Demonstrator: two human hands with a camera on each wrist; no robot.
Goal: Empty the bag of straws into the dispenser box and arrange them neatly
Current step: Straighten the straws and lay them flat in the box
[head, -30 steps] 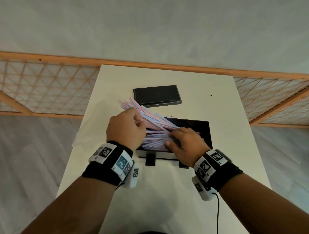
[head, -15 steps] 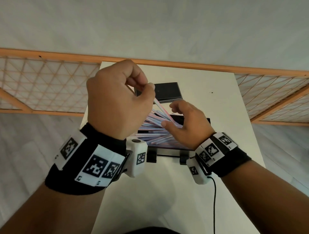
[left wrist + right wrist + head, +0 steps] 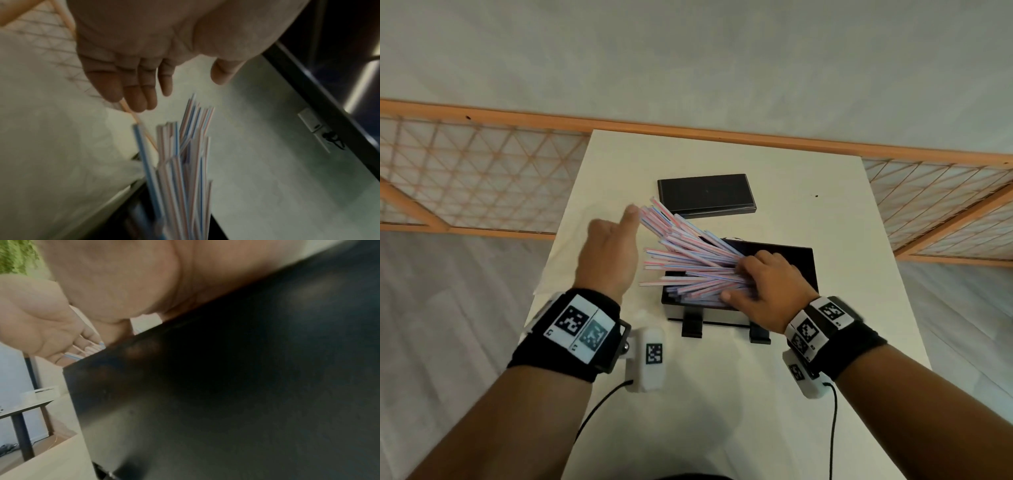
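Note:
A fanned bundle of red-and-blue striped straws lies half in the black dispenser box, its free ends sticking out up and to the left. My right hand lies over the straws at the box, fingers curled across them and thumb at the near side. In the right wrist view the right hand curls on straws at the box's edge. My left hand is open with straight fingers, and its index tip touches the straws' far ends. The left wrist view shows the left hand flat, just beyond the straw tips.
The box's black lid lies flat on the white table behind the box. A faint clear plastic sheet rests at the table's left edge. A wooden lattice rail runs behind and beside the table.
My left hand, raised high and pinching a straw half a second ago, has come down and opened against the straw ends. My right hand has dropped onto the bundle at the box.

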